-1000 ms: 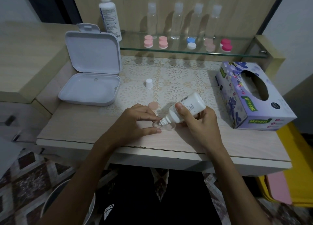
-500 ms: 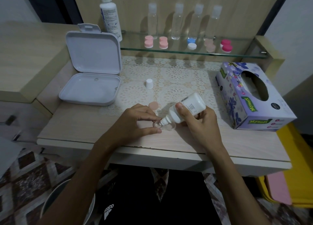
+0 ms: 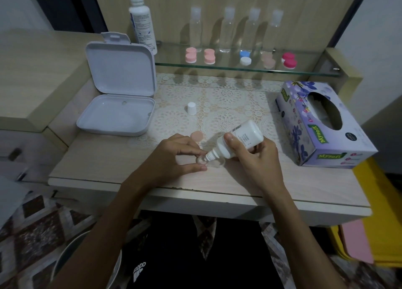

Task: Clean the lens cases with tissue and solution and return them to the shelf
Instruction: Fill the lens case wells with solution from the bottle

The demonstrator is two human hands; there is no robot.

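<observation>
Right hand (image 3: pixel 254 158) clamped on the tilted solution bottle (image 3: pixel 239 137), nozzle down over the clear lens case (image 3: pixel 212 163) at the desk (image 3: pixel 108 158) front edge. Left hand (image 3: pixel 174 156) pinches the case rim between thumb and fingers. Its peach cap (image 3: pixel 197 136) lies just behind. The case looks light, rigid, likely slick once wet: hold by the rim, keep it flat. Tissue box (image 3: pixel 322 123) sits right.

Clear lens case (image 3: pixel 210 162) lying on desk, lid off, its peach cap (image 3: pixel 197 135) resting just behind. White solution bottle (image 3: pixel 237 140) tilting nozzle-down into case. Capped lens cases (image 3: pixel 240 58) sitting in row on glass shelf (image 3: pixel 313 71). Tissue box (image 3: pixel 322 123) standing at right.
</observation>
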